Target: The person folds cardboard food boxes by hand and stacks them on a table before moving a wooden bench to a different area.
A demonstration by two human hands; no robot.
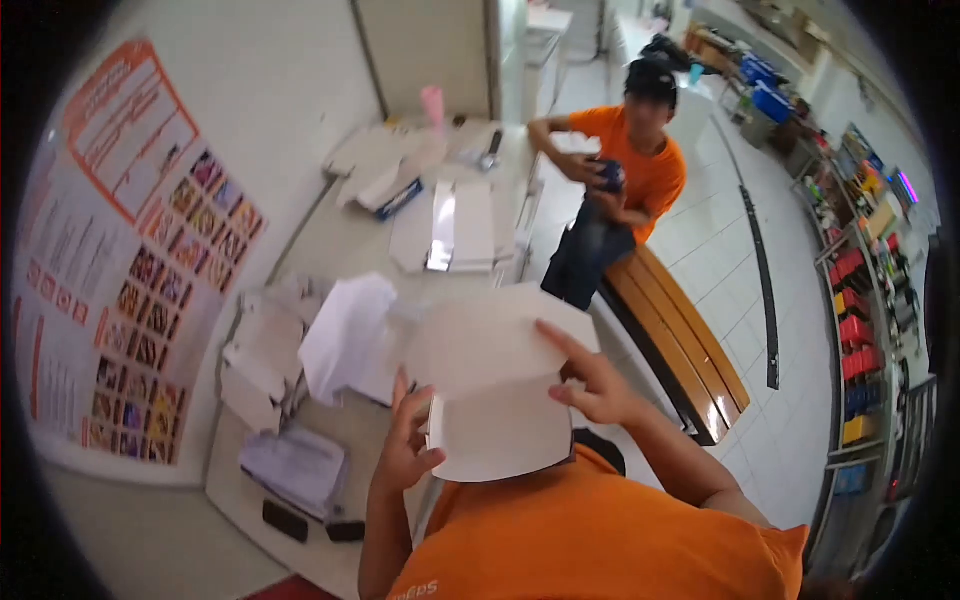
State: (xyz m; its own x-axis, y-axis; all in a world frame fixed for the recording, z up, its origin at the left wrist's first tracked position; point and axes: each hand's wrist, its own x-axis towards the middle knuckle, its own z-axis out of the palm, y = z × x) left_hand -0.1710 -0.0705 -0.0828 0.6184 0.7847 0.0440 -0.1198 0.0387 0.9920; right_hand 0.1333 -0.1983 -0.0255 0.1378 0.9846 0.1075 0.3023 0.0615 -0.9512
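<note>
In front of my chest I hold a white cardboard box (485,350), partly folded, with a crease across its middle and its far panel raised. My left hand (405,440) grips its left edge, the thumb near the front corner and the fingers at the side wall. At the right side my right hand (592,380) holds the box near the crease, its index finger laid along the inner face of the far panel and its other fingers partly hidden. A crumpled white sheet (345,335) lies just beyond my left hand.
Flattened cardboard pieces (262,360) and papers (295,468) with two dark phones lie on the table at left. Farther along are a flat box blank (465,225) and a pink cup (433,105). A co-worker (640,160) sits on a wooden bench (680,340), holding a dark round object.
</note>
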